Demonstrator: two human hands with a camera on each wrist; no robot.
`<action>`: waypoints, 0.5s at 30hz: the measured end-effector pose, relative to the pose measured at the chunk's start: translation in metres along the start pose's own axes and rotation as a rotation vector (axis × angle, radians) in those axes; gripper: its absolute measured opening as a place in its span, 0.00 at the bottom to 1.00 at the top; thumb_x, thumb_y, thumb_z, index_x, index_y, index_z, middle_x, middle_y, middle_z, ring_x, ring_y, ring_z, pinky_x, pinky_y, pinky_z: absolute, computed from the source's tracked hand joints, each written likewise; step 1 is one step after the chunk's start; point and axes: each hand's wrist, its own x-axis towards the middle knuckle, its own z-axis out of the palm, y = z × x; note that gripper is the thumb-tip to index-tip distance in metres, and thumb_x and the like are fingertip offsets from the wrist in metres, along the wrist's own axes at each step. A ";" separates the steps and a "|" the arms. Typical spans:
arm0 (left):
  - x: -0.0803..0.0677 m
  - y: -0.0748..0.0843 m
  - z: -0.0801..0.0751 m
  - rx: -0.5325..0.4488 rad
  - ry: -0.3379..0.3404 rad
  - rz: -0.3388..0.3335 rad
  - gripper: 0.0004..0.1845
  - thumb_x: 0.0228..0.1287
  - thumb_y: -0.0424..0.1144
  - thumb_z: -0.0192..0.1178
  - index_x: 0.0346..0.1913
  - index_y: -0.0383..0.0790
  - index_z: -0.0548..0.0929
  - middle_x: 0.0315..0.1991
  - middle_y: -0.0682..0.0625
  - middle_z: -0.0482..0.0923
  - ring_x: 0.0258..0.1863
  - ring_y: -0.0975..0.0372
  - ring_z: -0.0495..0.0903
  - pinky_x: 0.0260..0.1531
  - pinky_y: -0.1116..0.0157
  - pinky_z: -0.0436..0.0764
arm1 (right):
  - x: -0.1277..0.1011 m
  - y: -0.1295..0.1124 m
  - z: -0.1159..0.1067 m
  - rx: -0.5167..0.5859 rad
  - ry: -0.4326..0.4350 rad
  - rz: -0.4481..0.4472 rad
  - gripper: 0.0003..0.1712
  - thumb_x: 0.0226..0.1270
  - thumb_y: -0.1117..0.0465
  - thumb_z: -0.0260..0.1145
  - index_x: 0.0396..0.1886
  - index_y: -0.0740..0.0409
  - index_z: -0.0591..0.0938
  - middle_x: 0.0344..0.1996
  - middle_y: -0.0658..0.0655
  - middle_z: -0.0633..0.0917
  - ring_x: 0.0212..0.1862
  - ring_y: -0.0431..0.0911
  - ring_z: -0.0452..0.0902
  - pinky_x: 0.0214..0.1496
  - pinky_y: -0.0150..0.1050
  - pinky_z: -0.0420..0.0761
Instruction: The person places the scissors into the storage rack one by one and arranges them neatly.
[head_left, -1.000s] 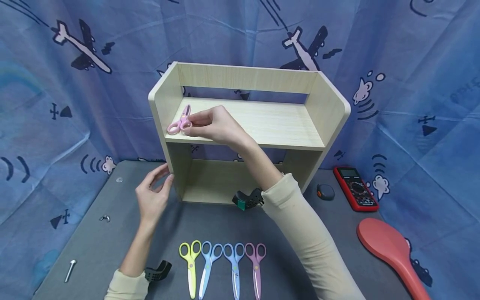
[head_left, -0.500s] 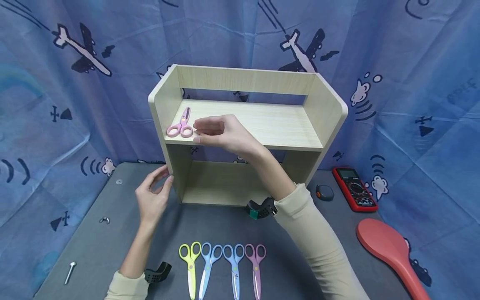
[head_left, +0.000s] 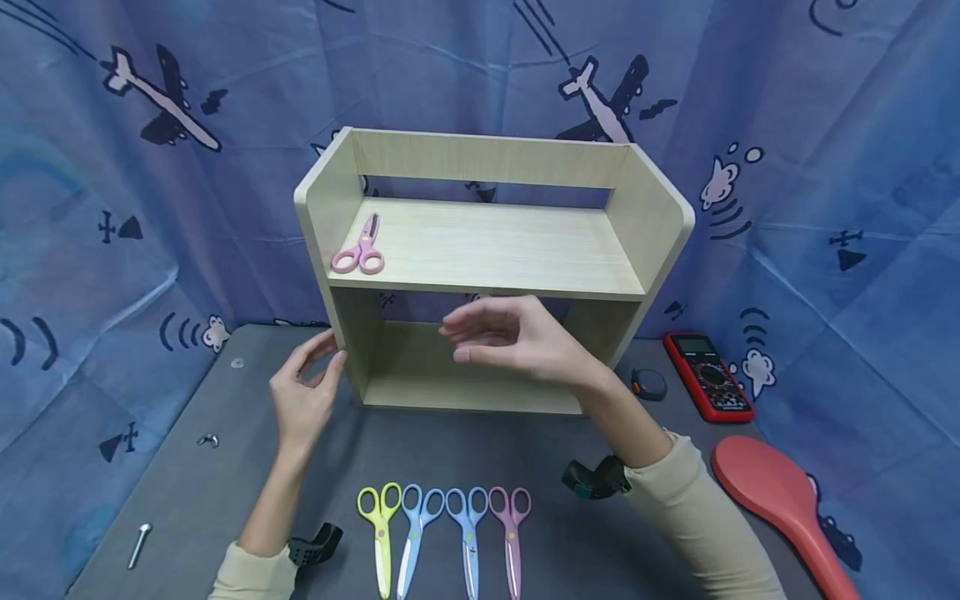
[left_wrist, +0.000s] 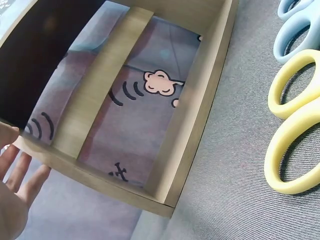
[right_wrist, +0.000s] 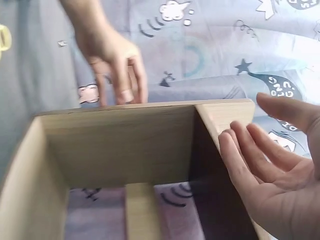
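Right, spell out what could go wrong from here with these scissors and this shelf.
The pink scissors on the upper board lie with their handles close to its front edge, so a knock might slide them off. The left hand touches the side of the shelf unit; a push there could shift it. On the table, the yellow scissors sit close beside a blue pair, so lifting one may nudge the other.

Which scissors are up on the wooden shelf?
The pink-handled scissors at the left end of the pale wooden shelf. The yellow scissors, two blue scissors and other pink scissors lie on the grey table.
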 end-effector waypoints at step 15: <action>0.000 0.000 0.000 0.013 -0.003 0.003 0.18 0.70 0.23 0.70 0.61 0.31 0.88 0.57 0.33 0.88 0.53 0.76 0.88 0.50 0.80 0.87 | -0.075 0.105 0.021 -0.003 -0.430 0.056 0.22 0.72 0.62 0.76 0.62 0.64 0.86 0.58 0.64 0.90 0.58 0.51 0.90 0.66 0.52 0.90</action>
